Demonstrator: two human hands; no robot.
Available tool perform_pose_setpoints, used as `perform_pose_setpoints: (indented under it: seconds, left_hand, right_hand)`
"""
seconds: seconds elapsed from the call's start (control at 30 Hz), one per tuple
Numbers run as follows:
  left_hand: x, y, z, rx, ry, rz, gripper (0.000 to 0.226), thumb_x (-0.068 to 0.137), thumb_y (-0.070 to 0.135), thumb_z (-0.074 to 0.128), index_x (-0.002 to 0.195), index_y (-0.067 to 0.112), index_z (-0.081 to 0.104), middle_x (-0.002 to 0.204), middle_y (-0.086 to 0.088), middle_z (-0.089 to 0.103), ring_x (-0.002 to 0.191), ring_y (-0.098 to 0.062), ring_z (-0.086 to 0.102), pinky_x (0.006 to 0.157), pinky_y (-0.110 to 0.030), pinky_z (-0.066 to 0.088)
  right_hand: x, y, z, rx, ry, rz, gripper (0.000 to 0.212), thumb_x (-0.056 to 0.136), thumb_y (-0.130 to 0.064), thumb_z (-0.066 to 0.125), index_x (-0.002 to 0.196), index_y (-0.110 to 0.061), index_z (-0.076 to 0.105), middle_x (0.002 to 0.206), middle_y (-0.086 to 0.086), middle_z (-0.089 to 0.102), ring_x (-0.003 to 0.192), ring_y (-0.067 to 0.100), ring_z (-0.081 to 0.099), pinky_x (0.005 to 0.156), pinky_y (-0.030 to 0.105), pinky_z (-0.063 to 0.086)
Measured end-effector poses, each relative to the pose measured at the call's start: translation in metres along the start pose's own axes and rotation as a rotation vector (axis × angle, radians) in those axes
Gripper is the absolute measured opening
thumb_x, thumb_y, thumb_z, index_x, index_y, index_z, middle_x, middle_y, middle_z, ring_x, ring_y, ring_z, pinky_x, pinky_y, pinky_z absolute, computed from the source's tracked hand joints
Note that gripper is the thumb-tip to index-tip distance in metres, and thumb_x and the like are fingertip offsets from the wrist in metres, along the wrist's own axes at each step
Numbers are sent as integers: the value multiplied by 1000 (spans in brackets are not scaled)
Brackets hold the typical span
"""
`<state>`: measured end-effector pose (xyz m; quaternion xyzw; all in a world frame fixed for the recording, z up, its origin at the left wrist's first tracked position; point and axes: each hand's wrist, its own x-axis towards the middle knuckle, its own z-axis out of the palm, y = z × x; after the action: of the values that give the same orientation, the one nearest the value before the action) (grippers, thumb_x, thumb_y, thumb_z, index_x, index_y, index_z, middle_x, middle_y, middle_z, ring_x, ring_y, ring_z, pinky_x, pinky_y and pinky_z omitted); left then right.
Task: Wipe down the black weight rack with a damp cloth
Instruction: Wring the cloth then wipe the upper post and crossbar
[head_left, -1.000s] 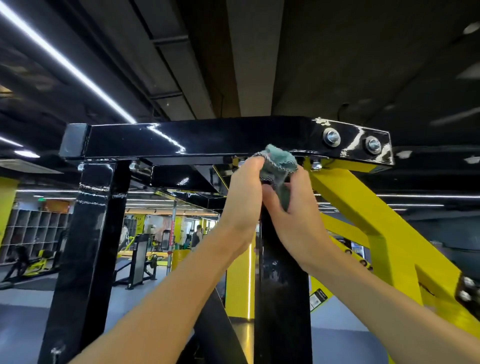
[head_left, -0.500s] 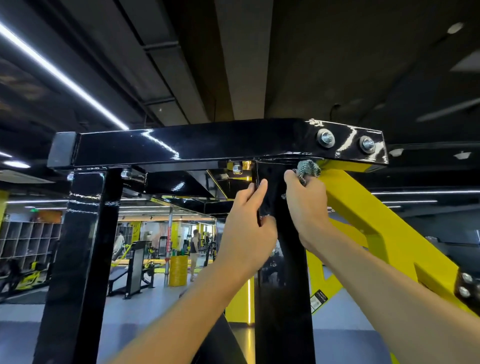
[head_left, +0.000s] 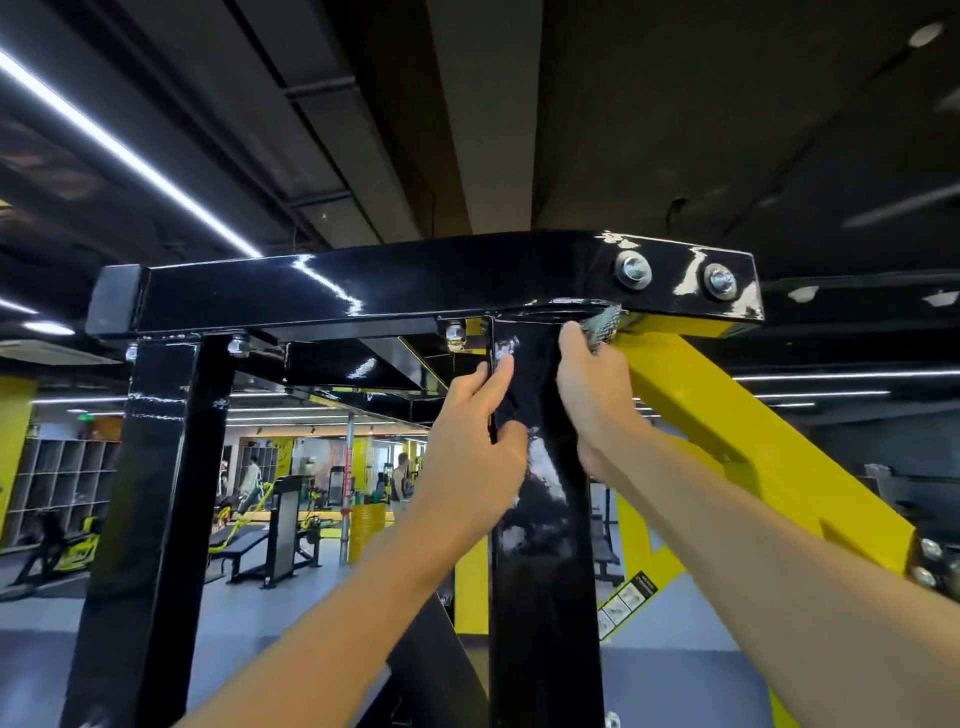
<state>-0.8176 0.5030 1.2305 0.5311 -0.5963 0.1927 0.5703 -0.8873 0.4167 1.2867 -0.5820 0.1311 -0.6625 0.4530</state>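
The black weight rack (head_left: 395, 283) fills the view: a glossy top crossbeam on two black uprights. My left hand (head_left: 475, 441) holds the left edge of the middle upright (head_left: 543, 571), fingers straight along its side and thumb on its front face. My right hand (head_left: 597, 400) grips a grey-green cloth (head_left: 602, 325) and presses it against the upright's right side, just under the crossbeam. Most of the cloth is hidden behind my fingers and the post.
A yellow diagonal brace (head_left: 737, 431) slopes down to the right from the crossbeam. A second black upright (head_left: 156, 493) stands at the left. Benches, yellow plates and people are in the gym hall (head_left: 291, 519) beyond. The dark ceiling with strip lights is close overhead.
The cloth went from the front top of the middle upright round to its right side with my right hand. My left hand let go of the cloth and took the upright's left edge.
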Motion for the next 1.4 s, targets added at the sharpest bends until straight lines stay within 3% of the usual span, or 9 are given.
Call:
perform_pose_setpoints:
  seconds: [0.1,0.2,0.3,0.47,0.63,0.87,1.13,1.23,1.4]
  left_hand:
    - [4,0,0,25,26,1,60,100,8,46,154,28,32,158,6,32,131,9,37,105,-11,34]
    - [-6,2,-2,-136,68,-97,43,100,13,43,140,23,57,139,3,57,130,-7,49,111,-32,40]
    - [-58,-6,-7,-430,155,-294,30,103,19,40,107,14,69,97,-4,69,92,-12,63,78,-33,52]
    - [-179,-71,-9,-568,231,-694,29,107,21,35,115,18,63,91,2,74,83,-12,70,68,-30,58]
    - [-294,-160,-12,-433,116,-1050,24,105,26,45,116,15,63,92,-2,72,75,-10,69,54,-25,52]
    - [-516,-297,15,-344,-10,-1389,24,105,26,44,111,14,64,75,2,68,57,-9,64,48,-22,48]
    - [-863,-437,80,-251,-76,-1651,26,102,23,41,111,17,64,99,-10,75,89,-29,73,83,-53,60]
    - [-980,-482,107,-194,-79,-1704,28,102,15,35,114,16,60,102,-11,72,85,-25,72,84,-48,60]
    - [-1127,-548,137,-91,-28,-1752,25,99,0,41,94,20,55,87,-2,60,76,-17,56,76,-37,49]
  right_hand:
    - [-27,15,-9,-159,82,-389,12,100,-17,52,99,-9,60,102,0,55,96,22,54,80,31,43]
    - [-61,31,-10,-208,-5,-654,20,92,-1,57,109,-7,64,110,-8,48,100,9,47,86,11,36]
    - [-110,52,-7,-154,-327,-537,29,84,10,58,105,-8,64,104,-1,50,93,3,50,80,8,39]
    - [-203,126,-11,-186,-631,-195,44,87,10,57,78,-31,43,90,-3,44,76,0,45,66,11,37]
    - [-297,238,-5,-344,-784,158,33,84,12,53,78,-20,46,95,12,47,78,20,44,56,17,33]
    - [-471,436,-20,-411,-827,539,16,88,6,55,101,1,61,102,12,51,88,22,51,66,24,43]
    - [-743,686,-94,-486,-725,862,19,88,0,58,82,-15,67,72,-2,64,66,12,59,48,15,43]
    - [-832,781,-122,-512,-630,992,15,87,-9,64,76,-18,69,72,-1,68,66,15,61,57,31,53]
    - [-936,924,-151,-706,-673,890,13,85,-5,62,86,-14,70,90,7,67,79,23,62,65,29,46]
